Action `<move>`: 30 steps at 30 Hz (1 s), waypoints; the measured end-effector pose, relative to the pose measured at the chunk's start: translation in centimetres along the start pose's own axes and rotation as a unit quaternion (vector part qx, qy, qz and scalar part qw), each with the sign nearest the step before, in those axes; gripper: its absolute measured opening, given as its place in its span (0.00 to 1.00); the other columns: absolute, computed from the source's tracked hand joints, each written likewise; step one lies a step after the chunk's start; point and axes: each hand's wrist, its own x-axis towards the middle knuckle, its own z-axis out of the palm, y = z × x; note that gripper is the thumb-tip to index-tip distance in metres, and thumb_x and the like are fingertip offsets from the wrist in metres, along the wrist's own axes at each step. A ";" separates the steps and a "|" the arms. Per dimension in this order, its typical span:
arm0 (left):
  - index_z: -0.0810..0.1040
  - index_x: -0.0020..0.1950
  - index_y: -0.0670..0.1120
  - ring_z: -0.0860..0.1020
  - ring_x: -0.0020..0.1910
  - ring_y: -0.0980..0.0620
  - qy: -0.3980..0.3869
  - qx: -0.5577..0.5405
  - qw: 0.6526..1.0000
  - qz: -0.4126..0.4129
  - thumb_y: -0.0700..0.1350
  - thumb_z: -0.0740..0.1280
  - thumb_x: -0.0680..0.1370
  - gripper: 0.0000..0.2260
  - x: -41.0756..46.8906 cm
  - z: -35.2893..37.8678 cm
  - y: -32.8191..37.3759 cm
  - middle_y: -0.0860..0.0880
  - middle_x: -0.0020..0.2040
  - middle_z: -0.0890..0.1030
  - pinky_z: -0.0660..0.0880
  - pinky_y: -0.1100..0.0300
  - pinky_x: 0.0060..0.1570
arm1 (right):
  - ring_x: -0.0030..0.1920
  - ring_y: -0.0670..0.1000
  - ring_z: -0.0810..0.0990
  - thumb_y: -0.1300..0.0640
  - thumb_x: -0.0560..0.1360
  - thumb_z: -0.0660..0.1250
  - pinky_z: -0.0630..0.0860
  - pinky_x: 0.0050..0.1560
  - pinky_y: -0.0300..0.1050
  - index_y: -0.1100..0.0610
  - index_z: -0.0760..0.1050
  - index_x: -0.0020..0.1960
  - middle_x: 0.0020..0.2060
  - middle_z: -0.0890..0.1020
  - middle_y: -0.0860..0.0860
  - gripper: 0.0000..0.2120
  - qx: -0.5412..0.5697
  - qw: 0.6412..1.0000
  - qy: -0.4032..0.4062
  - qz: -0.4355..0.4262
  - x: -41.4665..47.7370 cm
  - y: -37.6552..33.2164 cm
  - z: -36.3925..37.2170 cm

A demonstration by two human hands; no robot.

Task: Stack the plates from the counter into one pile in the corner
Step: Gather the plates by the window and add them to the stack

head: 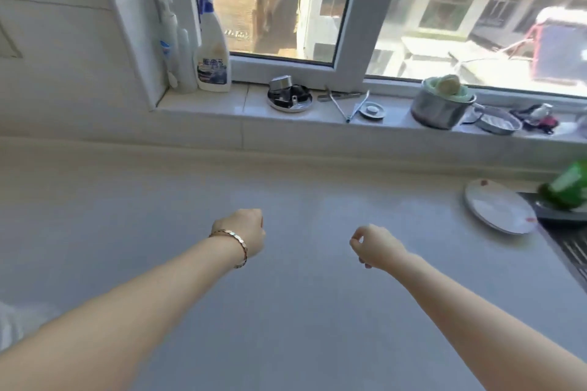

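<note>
Hovering over the grey counter point(286, 197) in the head view, both bare forearms are being held out side by side. The left hand point(244, 232), wearing a bracelet point(237, 247), is curling its fingers into a fist and gripping nothing. The right hand point(374, 246) is also curling inward, thumb tip meeting forefinger, holding nothing. One white plate point(498, 206) is lying at the counter's right end, just beside the sink point(575, 247) and well apart from both hands. A spray bottle point(213, 54) and a steel pot point(440, 108) are standing on the window sill point(222, 111).

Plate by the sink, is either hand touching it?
No, the plate lies on the counter at the far right, with the left hand and right hand both apart from it, holding nothing.
</note>
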 end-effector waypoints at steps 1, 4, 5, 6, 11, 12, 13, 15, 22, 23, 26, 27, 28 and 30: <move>0.74 0.57 0.46 0.78 0.52 0.44 0.000 0.009 1.000 0.011 0.41 0.55 0.77 0.13 0.9 0.7 2.3 0.46 0.58 0.79 0.68 0.59 0.44 | 0.30 0.51 0.78 0.58 0.77 0.54 0.75 0.40 0.42 0.60 0.77 0.54 0.33 0.80 0.52 0.14 0.008 1.000 0.000 0.010 0.5 2.5 -0.8; 0.75 0.57 0.47 0.78 0.55 0.44 -0.004 0.009 1.000 0.024 0.41 0.55 0.77 0.13 3.5 2.9 9.9 0.46 0.58 0.79 0.71 0.57 0.48 | 0.26 0.46 0.75 0.58 0.78 0.54 0.72 0.36 0.39 0.58 0.76 0.54 0.30 0.77 0.49 0.13 0.027 0.999 0.001 0.042 2.3 10.8 -3.0; 0.74 0.57 0.47 0.78 0.55 0.44 -0.008 -0.001 1.000 0.022 0.41 0.55 0.77 0.13 4.3 3.7 12.5 0.46 0.58 0.79 0.71 0.57 0.48 | 0.25 0.46 0.75 0.58 0.77 0.54 0.72 0.35 0.39 0.58 0.76 0.52 0.30 0.77 0.48 0.13 0.033 0.998 0.001 0.055 3.1 13.7 -3.7; 0.75 0.57 0.48 0.78 0.55 0.44 -0.014 -0.009 1.000 0.020 0.41 0.55 0.77 0.13 5.0 4.4 15.0 0.46 0.58 0.79 0.71 0.57 0.49 | 0.25 0.46 0.75 0.59 0.77 0.54 0.71 0.36 0.39 0.57 0.75 0.50 0.30 0.77 0.49 0.12 0.040 0.997 0.000 0.069 3.8 16.5 -4.4; 0.74 0.58 0.49 0.78 0.56 0.45 -0.041 0.017 0.998 0.041 0.42 0.54 0.77 0.13 7.3 7.3 25.5 0.48 0.59 0.79 0.70 0.59 0.47 | 0.24 0.49 0.74 0.62 0.76 0.54 0.69 0.28 0.38 0.60 0.70 0.39 0.27 0.75 0.52 0.09 0.119 0.981 -0.028 0.151 7.3 29.0 -6.8; 0.74 0.58 0.49 0.78 0.56 0.45 -0.045 0.020 0.998 0.042 0.42 0.54 0.77 0.13 7.9 7.7 27.0 0.48 0.58 0.79 0.69 0.59 0.46 | 0.24 0.50 0.74 0.62 0.77 0.54 0.69 0.28 0.38 0.60 0.69 0.38 0.27 0.75 0.53 0.10 0.144 0.974 -0.028 0.173 8.2 31.0 -7.3; 0.74 0.58 0.48 0.78 0.56 0.45 -0.051 0.021 0.998 0.041 0.42 0.54 0.78 0.13 8.4 8.1 28.4 0.48 0.58 0.79 0.70 0.59 0.46 | 0.25 0.51 0.74 0.61 0.77 0.55 0.69 0.29 0.39 0.61 0.68 0.37 0.27 0.76 0.54 0.11 0.172 0.964 -0.023 0.201 9.1 32.8 -7.7; 0.74 0.58 0.48 0.78 0.56 0.45 -0.062 0.024 0.997 0.039 0.42 0.54 0.77 0.13 9.5 8.8 30.8 0.48 0.58 0.80 0.71 0.58 0.47 | 0.26 0.53 0.74 0.60 0.77 0.55 0.70 0.31 0.40 0.63 0.69 0.38 0.28 0.76 0.55 0.11 0.233 0.934 0.003 0.269 10.6 36.0 -8.4; 0.75 0.57 0.49 0.78 0.55 0.44 -0.081 0.028 0.996 0.029 0.43 0.55 0.78 0.13 13.0 10.3 34.8 0.48 0.58 0.79 0.72 0.58 0.48 | 0.30 0.55 0.76 0.51 0.81 0.51 0.75 0.27 0.44 0.64 0.67 0.59 0.49 0.78 0.62 0.18 0.545 0.735 0.073 0.397 15.9 42.6 -9.6; 0.75 0.57 0.49 0.78 0.54 0.44 -0.081 0.026 0.996 0.024 0.43 0.55 0.78 0.12 13.6 10.4 35.0 0.48 0.58 0.80 0.72 0.59 0.46 | 0.32 0.56 0.77 0.52 0.81 0.52 0.77 0.29 0.45 0.63 0.64 0.65 0.53 0.77 0.62 0.19 0.587 0.703 0.076 0.395 16.7 42.9 -9.6; 0.76 0.55 0.49 0.78 0.51 0.45 -0.075 0.004 0.997 0.003 0.42 0.56 0.77 0.12 15.4 10.4 34.7 0.48 0.56 0.80 0.72 0.59 0.45 | 0.49 0.63 0.81 0.57 0.80 0.55 0.79 0.37 0.50 0.63 0.62 0.70 0.64 0.73 0.62 0.20 0.653 0.641 0.105 0.388 18.3 43.0 -9.4; 0.76 0.55 0.48 0.78 0.51 0.45 -0.075 -0.005 0.997 -0.002 0.42 0.56 0.77 0.12 15.8 10.5 34.5 0.48 0.56 0.80 0.74 0.58 0.47 | 0.52 0.63 0.80 0.59 0.80 0.55 0.80 0.33 0.48 0.64 0.63 0.69 0.64 0.74 0.63 0.19 0.664 0.628 0.118 0.388 18.6 43.0 -9.1; 0.76 0.55 0.48 0.79 0.51 0.44 -0.075 -0.010 0.997 -0.005 0.42 0.56 0.77 0.12 16.1 10.5 34.4 0.47 0.55 0.80 0.76 0.56 0.49 | 0.52 0.63 0.79 0.62 0.79 0.56 0.80 0.27 0.46 0.65 0.64 0.69 0.63 0.74 0.64 0.19 0.671 0.618 0.131 0.388 18.8 43.0 -8.8; 0.76 0.54 0.48 0.79 0.52 0.44 -0.075 -0.007 0.997 -0.004 0.42 0.56 0.77 0.11 16.3 10.6 34.0 0.47 0.55 0.81 0.76 0.55 0.50 | 0.45 0.61 0.80 0.64 0.78 0.57 0.76 0.18 0.41 0.65 0.66 0.68 0.62 0.75 0.63 0.18 0.679 0.604 0.159 0.386 18.6 42.9 -8.4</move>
